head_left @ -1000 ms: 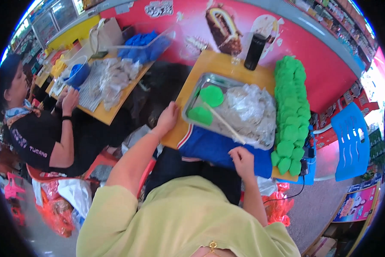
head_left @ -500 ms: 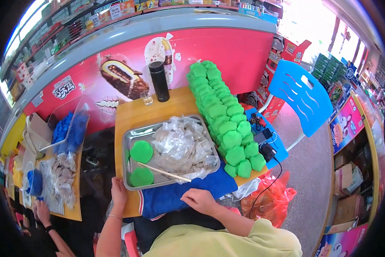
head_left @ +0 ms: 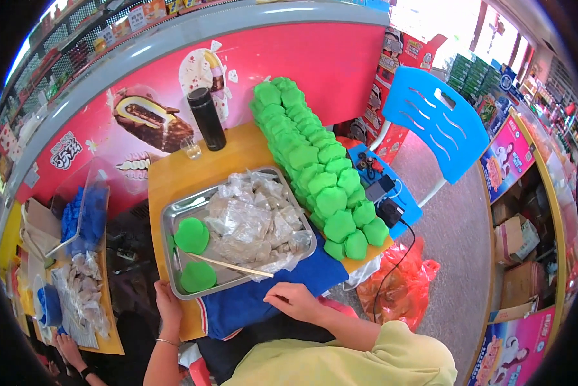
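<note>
My left hand [head_left: 168, 307] is closed on the left edge of the wooden table [head_left: 199, 172], beside the near corner of a metal tray [head_left: 165, 219]; its fingertips are partly hidden. My right hand [head_left: 296, 302], fingers curled in with nothing seen in them, rests above a blue cloth [head_left: 250, 305] in front of the tray. In the tray, crumpled clear plastic wrap [head_left: 234, 215] covers a heap of greyish pieces. Left of it are a green rounded piece [head_left: 192, 235] and another green piece [head_left: 199, 277]. A thin wooden stick [head_left: 231, 265] lies across the tray's near part.
Rows of stacked green scalloped pieces [head_left: 314, 168] line the table's right side. At the back stand a black flask [head_left: 207, 120] and a small glass [head_left: 191, 149]. A blue chair [head_left: 435, 122] is on the right. Another person's hand [head_left: 69, 350] shows by a side table [head_left: 112, 321].
The whole view has tilted, and the table and tray now appear farther left. Both hands keep nearly the same places beside the tray.
</note>
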Motion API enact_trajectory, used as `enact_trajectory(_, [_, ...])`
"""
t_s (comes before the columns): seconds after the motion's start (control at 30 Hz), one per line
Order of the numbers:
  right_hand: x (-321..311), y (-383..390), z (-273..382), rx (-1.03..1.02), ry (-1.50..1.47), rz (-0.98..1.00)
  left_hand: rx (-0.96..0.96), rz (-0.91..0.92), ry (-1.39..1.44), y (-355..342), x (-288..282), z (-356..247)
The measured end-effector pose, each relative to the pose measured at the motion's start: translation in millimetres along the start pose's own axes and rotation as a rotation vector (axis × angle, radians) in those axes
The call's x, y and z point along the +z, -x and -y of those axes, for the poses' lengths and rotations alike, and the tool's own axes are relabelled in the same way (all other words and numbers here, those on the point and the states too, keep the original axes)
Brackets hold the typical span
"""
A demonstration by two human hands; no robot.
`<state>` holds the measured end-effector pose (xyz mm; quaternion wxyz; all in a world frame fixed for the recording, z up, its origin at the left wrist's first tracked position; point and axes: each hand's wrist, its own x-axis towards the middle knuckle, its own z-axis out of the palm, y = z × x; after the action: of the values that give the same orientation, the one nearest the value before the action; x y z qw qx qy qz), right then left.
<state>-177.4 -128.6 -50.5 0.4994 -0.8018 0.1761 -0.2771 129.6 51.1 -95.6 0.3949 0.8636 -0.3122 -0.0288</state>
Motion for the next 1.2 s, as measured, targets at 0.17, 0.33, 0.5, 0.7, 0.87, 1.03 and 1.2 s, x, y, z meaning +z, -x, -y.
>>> enact_trajectory(0.17, [1, 0, -1, 0.015, -0.018, 0.007, 0.042, 0.017, -0.010, -3, 1, 11])
enact_trajectory(0.33, [7, 0, -4, -0.034, 0.046, 0.020, 0.052, -0.010, 0.014, -2, 1, 17])
enact_trajectory(0.5, [12, 2, -5, -0.037, 0.133, 0.008, 0.055, 0.046, 0.132, -1, 2, 16])
enact_trajectory(0.7, [21, 0, -5, -0.038, 0.245, -0.041, 0.128, -0.009, 0.088, 2, 3, 28])
enact_trajectory(0.87, [21, -3, -1, 0.028, 0.306, -0.052, 0.131, -0.006, 0.104, -5, 4, 18])
enact_trajectory(1.03, [10, -10, 22, -0.043, 0.322, -0.025, 0.004, 0.044, 0.136, 0, -4, 13])
enact_trajectory(1.2, [-15, -14, 23, -0.036, 0.521, 0.047, 0.037, 0.029, 0.144, -4, 1, 21])
